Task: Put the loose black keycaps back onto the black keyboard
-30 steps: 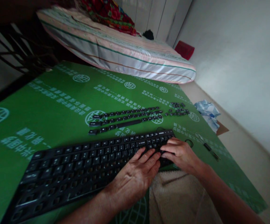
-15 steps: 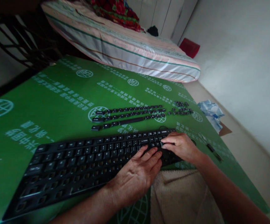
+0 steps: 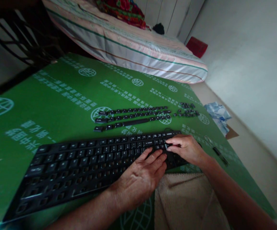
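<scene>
A black keyboard (image 3: 80, 169) lies slantwise on the green board, its upper rows carrying keycaps and its lower rows showing bare key sockets. My left hand (image 3: 144, 179) rests flat over the right half of the keyboard, fingers stretched out. Just right of it, my right hand (image 3: 185, 148) pinches a small keycap (image 3: 166, 146) between thumb and fingers at the navigation-key area. The fingers partly cover that keycap. Beyond the keyboard, loose keycaps (image 3: 138, 113) lie in three rows with a long spacebar (image 3: 135, 122), and a scattered group of keycaps (image 3: 188, 110) sits to their right.
The printed green board (image 3: 64, 83) spreads under everything. A brown cloth (image 3: 188, 201) lies at the near edge, and a small dark tool (image 3: 219, 155) at the right. Behind stands a bed (image 3: 128, 48); crumpled plastic (image 3: 216, 113) lies on the floor beside the white wall (image 3: 248, 64).
The view has shifted slightly. Both hands stay at nearly the same place on the keyboard, with the right fingers still pinched at the same keys.
</scene>
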Available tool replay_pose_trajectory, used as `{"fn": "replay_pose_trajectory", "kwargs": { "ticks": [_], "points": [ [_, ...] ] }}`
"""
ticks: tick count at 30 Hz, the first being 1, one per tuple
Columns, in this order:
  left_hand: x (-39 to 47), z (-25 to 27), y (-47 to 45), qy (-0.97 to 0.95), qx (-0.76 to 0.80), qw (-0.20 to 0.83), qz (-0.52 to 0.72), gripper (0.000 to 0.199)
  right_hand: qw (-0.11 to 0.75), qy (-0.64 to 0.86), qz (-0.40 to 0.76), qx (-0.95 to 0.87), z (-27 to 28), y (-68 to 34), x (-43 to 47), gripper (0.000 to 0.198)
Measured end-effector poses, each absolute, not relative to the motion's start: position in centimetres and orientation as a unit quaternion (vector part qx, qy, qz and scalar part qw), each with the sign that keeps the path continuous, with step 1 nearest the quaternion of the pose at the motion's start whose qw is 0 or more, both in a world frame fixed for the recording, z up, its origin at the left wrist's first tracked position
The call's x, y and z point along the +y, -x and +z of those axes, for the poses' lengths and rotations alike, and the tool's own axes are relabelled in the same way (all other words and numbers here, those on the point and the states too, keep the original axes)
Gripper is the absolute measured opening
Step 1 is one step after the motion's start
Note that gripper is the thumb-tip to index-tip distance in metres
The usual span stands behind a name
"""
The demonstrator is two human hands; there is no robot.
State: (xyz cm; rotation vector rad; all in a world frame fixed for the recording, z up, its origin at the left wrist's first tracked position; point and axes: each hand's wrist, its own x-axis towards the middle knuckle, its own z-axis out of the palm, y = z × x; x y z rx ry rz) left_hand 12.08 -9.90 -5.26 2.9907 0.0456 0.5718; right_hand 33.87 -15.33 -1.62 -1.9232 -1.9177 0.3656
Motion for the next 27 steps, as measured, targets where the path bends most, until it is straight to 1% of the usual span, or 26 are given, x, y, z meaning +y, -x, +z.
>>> {"fn": "replay_pose_trajectory", "kwargs": {
  "ticks": [8,19,24,27],
  "points": [
    [-9.94,-5.32,-12.02,-0.982,0.015,0.052,0.183,0.032,0.223,0.657,0.108,-0.712,-1.76,-33.9,-15.51,0.013],
    [-9.98,-5.05,-12.0,-0.982,0.018,0.064,0.178,0.033,0.236,0.661,0.115,-0.703,-1.79,-33.96,-15.61,0.012],
    [-9.99,-5.22,-12.01,-0.982,0.016,0.06,0.179,0.031,0.224,0.646,0.106,-0.722,-2.0,-34.07,-15.64,0.011],
    [-9.97,-5.29,-12.0,-0.982,0.016,0.06,0.177,0.032,0.218,0.64,0.102,-0.73,-2.08,-34.1,-15.6,0.014]
  ]
}}
